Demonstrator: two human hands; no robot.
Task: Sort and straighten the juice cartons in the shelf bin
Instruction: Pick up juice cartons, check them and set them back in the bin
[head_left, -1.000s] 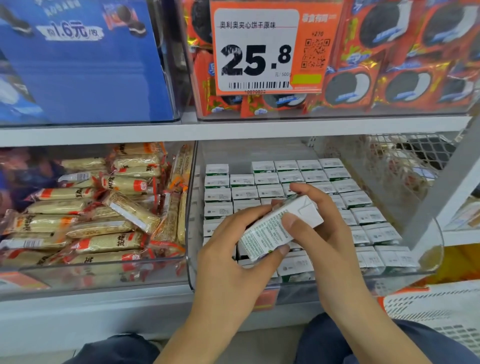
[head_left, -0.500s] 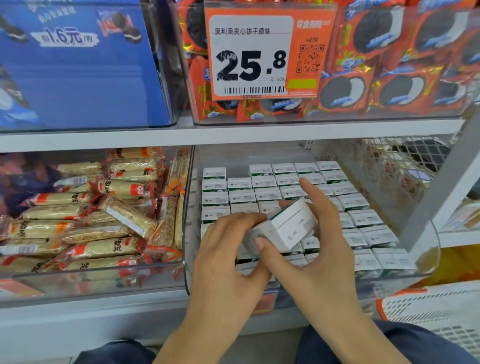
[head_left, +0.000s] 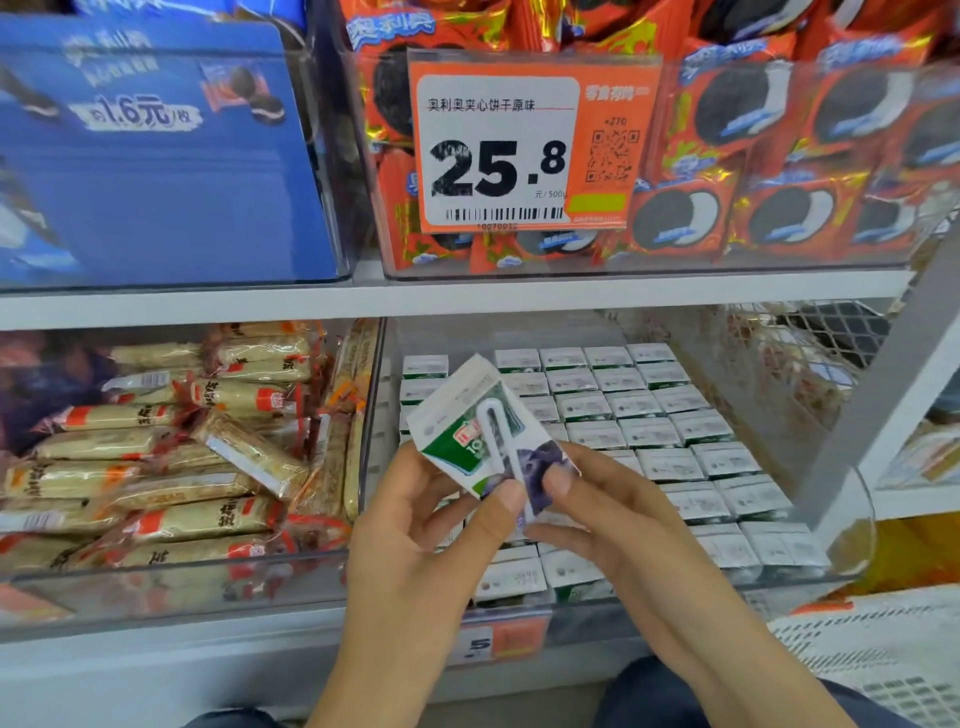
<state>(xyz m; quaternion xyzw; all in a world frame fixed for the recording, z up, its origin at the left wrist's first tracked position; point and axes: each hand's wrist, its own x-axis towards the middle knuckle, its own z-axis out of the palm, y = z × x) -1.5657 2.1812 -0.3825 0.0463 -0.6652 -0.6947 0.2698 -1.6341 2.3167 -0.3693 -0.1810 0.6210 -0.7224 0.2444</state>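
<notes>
The small white, green and purple juice carton (head_left: 485, 426) has been turned from its plain white side to its printed face with the attached white straw, and raised. The left hand (head_left: 415, 530) and right hand (head_left: 613, 519) now pinch its lower end.

"25.8" and "元/500g" are printed on the orange-and-white paper price tag (head_left: 524, 143); left of it, "1.6元" is shown on the blue cardboard box (head_left: 156, 156).

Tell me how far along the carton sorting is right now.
Mostly done: the rows of cartons stand upright in the clear bin, tops aligned. In hand: one tilted carton, straw side facing the camera, held above the bin by the left hand and right hand. Left: set it in a row; any gap is hidden behind the hands.
</notes>
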